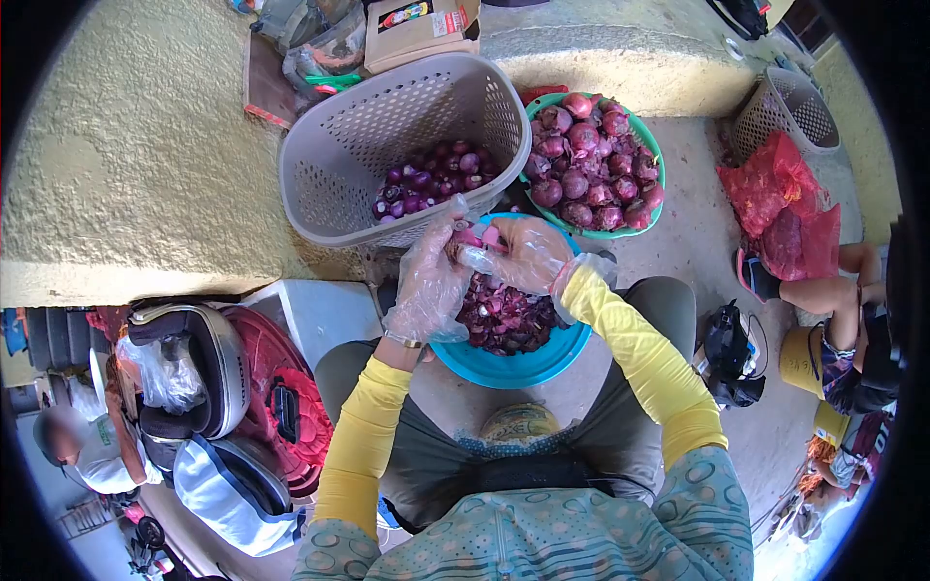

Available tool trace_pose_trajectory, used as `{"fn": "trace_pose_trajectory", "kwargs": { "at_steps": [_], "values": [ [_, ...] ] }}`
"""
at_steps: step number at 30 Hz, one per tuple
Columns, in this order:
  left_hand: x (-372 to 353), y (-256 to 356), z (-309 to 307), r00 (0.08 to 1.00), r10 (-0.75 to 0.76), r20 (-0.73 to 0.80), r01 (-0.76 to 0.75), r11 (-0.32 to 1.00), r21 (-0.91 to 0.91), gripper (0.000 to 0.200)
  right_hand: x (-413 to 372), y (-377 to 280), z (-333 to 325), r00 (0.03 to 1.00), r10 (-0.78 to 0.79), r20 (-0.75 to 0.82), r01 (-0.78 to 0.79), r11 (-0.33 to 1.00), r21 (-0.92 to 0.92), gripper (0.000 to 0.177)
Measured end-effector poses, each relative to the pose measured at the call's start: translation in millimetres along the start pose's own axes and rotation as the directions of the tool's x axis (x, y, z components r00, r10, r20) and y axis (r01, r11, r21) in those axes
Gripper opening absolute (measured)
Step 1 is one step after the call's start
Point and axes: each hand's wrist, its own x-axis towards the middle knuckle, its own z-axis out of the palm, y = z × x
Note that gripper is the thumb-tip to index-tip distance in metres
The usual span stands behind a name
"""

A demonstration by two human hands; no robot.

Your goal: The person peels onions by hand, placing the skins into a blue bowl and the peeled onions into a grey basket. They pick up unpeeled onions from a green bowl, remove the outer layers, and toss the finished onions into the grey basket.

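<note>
My left hand [431, 279], in a clear plastic glove, is closed around an onion, mostly hidden by the fingers. Gloved too, my right hand [526, 254] meets it from the other side, fingers closed. Something bright pink shows between the hands; I cannot make out whether it is onion or a tool handle. Both hands are over a turquoise basin [513, 373] holding dark red onion skins [509, 318]. Just beyond, a grey perforated basket [334, 184] contains peeled purple onions [431, 181]. To its right, a green basin [661, 179] is heaped with unpeeled red onions [584, 155].
Red mesh sacks [785, 198] lie at the right beside another grey basket [790, 111]. A person's leg [823, 295] is near the right edge. Helmets [208, 373] and a red tub [266, 339] are at left, with another person [97, 450] beyond.
</note>
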Motion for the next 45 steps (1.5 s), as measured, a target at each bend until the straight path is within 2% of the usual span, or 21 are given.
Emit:
{"fn": "trace_pose_trajectory", "kwargs": {
  "at_steps": [1,3,4,5,6,7,8,9,10,12,13,15,16,18,21,25,30,36,40,42,45],
  "values": [
    [0,0,0,1.0,0.0,0.0,0.0,1.0,0.0,0.037,0,0,0,1.0,0.0,0.0,0.0,1.0,0.0,0.067],
    [2,3,-1,0.992,0.104,0.074,-0.124,0.925,0.359,0.04,0,0,1,1.0,0.011,-0.001,-0.01,0.996,0.092,0.067],
    [3,6,0,0.992,0.104,0.075,-0.125,0.925,0.36,0.04,0,-1,0,1.0,0.011,-0.002,-0.01,0.996,0.092,0.067],
    [4,9,0,0.995,-0.095,0.006,0.095,0.991,-0.098,0.039,0,-3,-1,0.999,0.028,0.015,-0.03,0.993,0.118,0.067],
    [5,12,2,0.953,-0.301,0.034,0.271,0.798,-0.538,0.038,-1,-4,-2,0.998,0.046,0.032,-0.05,0.989,0.142,0.068],
    [5,5,0,0.953,-0.301,0.036,0.272,0.798,-0.538,0.038,-1,-4,-2,0.998,0.047,0.031,-0.051,0.989,0.142,0.068],
    [4,-6,-3,0.983,-0.182,0.004,0.173,0.927,-0.333,0.034,0,-4,-3,0.995,0.073,0.068,-0.082,0.987,0.14,0.067],
    [3,-10,-4,0.998,-0.056,0.001,0.056,0.993,-0.108,0.03,0,-4,-3,0.989,0.099,0.105,-0.113,0.984,0.136,0.066],
    [3,-13,-6,0.998,-0.057,0.001,0.057,0.992,-0.108,0.03,0,-4,-3,0.989,0.1,0.106,-0.114,0.984,0.137,0.066],
    [3,-11,-9,0.986,-0.159,0.043,0.165,0.952,-0.258,0.028,-2,-7,-2,0.99,0.079,0.117,-0.103,0.969,0.225,0.064],
    [4,-8,-5,0.986,-0.159,0.043,0.165,0.952,-0.258,0.028,-2,-5,-1,0.99,0.078,0.118,-0.103,0.969,0.225,0.064],
    [4,-1,3,0.952,-0.306,-0.014,0.258,0.826,-0.502,0.025,-2,0,5,0.997,0.021,0.073,-0.034,0.982,0.184,0.063],
    [4,-2,2,0.952,-0.307,-0.014,0.259,0.826,-0.501,0.025,-2,2,7,0.997,0.022,0.072,-0.035,0.982,0.186,0.063],
    [5,-6,-6,0.952,-0.303,0.039,0.266,0.759,-0.595,0.033,-1,3,6,0.995,-0.086,-0.054,0.089,0.994,0.057,0.063],
    [8,-8,-10,0.957,-0.284,0.06,0.257,0.733,-0.629,0.034,-3,-3,-6,0.992,-0.085,-0.095,0.08,0.995,-0.058,0.063],
    [7,2,-2,0.949,-0.316,0.001,0.249,0.746,-0.617,0.035,-3,0,-2,0.988,-0.101,-0.119,0.091,0.992,-0.091,0.064],
    [7,3,-2,0.942,-0.328,0.063,0.294,0.725,-0.623,0.032,-1,4,1,0.998,-0.041,-0.053,0.045,0.996,0.078,0.066],
    [7,1,-5,0.955,-0.278,0.105,0.284,0.744,-0.605,0.037,0,8,0,0.99,-0.123,-0.068,0.122,0.992,-0.022,0.055],
    [6,3,-1,0.963,-0.252,0.092,0.26,0.79,-0.555,0.038,2,12,1,0.985,-0.16,-0.069,0.162,0.987,0.013,0.05],
    [6,4,-2,0.959,-0.249,0.136,0.28,0.76,-0.586,0.037,2,7,-3,0.992,-0.115,-0.044,0.119,0.987,0.105,0.047],
    [6,-1,-5,0.962,-0.212,0.169,0.271,0.742,-0.613,0.036,-2,-3,-12,0.998,-0.057,0.008,0.056,0.99,0.128,0.048]
  ]
}}
